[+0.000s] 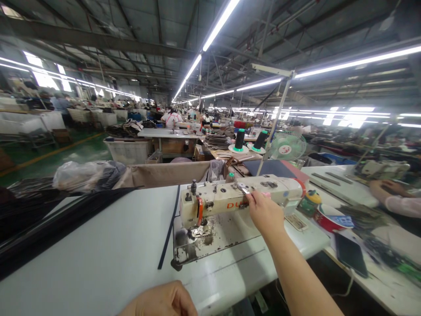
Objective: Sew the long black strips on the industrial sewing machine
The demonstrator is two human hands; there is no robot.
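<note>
At the worktop's (98,245) near edge, the left hand (161,300) curls, partly cropped — its grip cannot be told. Toward the right end, the right hand (267,213) pinches what seems a small metal tool (244,188) atop the sewing machine (220,196) — likely a spot within easy reach.

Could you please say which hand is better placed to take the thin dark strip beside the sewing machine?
Probably the left hand: though cut by the frame, it is nearer the strip. The right hand is farther, its fingers at a metal piece atop the machine.
</note>
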